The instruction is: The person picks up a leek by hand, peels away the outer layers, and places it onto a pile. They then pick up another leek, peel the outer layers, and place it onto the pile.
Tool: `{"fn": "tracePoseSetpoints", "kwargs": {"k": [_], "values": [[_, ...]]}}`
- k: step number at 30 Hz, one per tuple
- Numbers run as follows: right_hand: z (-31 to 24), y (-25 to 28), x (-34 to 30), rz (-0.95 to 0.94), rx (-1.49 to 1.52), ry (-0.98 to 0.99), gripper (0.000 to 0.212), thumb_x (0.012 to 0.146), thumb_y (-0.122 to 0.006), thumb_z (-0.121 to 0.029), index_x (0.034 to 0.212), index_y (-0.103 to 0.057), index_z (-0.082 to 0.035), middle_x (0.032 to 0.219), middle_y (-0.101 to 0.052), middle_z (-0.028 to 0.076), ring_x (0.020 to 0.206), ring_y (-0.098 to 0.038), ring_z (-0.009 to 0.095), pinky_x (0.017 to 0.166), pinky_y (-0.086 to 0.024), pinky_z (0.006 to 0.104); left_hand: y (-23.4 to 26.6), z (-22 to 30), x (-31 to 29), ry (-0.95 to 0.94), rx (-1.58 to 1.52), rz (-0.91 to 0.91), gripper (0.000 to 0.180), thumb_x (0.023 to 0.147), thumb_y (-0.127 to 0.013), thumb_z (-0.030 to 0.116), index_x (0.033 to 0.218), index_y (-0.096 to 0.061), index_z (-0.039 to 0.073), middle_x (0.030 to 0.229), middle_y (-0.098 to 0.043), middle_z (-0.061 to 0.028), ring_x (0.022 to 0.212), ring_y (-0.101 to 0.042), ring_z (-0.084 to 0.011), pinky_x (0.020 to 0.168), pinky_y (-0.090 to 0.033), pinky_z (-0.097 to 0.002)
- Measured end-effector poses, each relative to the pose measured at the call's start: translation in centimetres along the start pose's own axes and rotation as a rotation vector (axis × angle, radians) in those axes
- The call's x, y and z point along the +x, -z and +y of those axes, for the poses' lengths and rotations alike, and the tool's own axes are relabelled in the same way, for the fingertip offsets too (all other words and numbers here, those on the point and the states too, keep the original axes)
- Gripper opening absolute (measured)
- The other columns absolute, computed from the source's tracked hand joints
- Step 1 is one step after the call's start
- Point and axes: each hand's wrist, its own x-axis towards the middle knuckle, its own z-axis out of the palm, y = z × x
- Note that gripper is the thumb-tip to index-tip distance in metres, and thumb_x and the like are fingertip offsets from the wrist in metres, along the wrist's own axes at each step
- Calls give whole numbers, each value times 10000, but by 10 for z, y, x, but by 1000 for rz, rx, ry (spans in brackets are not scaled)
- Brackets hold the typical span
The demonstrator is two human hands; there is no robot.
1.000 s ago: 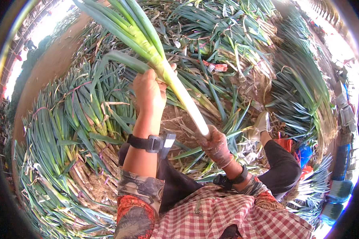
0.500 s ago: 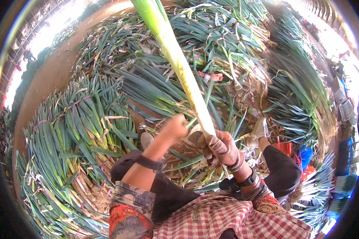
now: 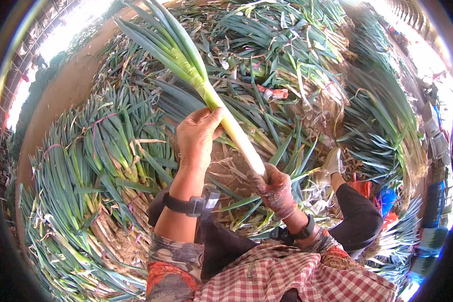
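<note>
A long leek (image 3: 236,133) slants up and away to the left in front of me, its pale stalk near me and its green leaves fanning out at the far end. My left hand (image 3: 196,136) is bare and closed, its thumb and fingers pinching the stalk just below where the leaves spread. Lower down, my right hand (image 3: 274,191), in a dirty work glove, grips the white root end. The glove hides the very tip of that end. Loose leaves and peeled scraps (image 3: 244,216) lie on the ground between my legs.
Tied bundles of leeks (image 3: 105,146) are stacked on the left, with another heap (image 3: 272,35) ahead. A further row (image 3: 377,116) lies on the right. A red and white wrapper (image 3: 273,92) rests on the leaves. Blue plastic (image 3: 386,200) sits beside my right knee.
My left hand has moved up and forward from beside the stalk and now pinches it. The leek has dropped lower in view, showing its leaves. My right hand still grips the root end.
</note>
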Motion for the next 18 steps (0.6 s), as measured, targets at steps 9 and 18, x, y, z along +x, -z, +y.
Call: {"fn": "tracePoseSetpoints", "kwargs": {"k": [9,18], "values": [[13,-4,-1,43,-130,55,289,783,-629,-198,933,-559,39,696,-531,-32,606,-454,46,524,-405,203,8,-6,-5,23,113,66,265,727,-694,209,862,-599,2,744,-603,-34,608,-519,-75,530,-389,-203],[6,-4,0,185,-306,80,276,730,-671,-215,900,-576,-20,632,-556,50,574,-486,67,532,-432,241,-5,-17,-5,-348,341,140,168,735,-672,107,795,-575,-16,690,-583,-20,569,-525,-71,506,-417,-198]]}}
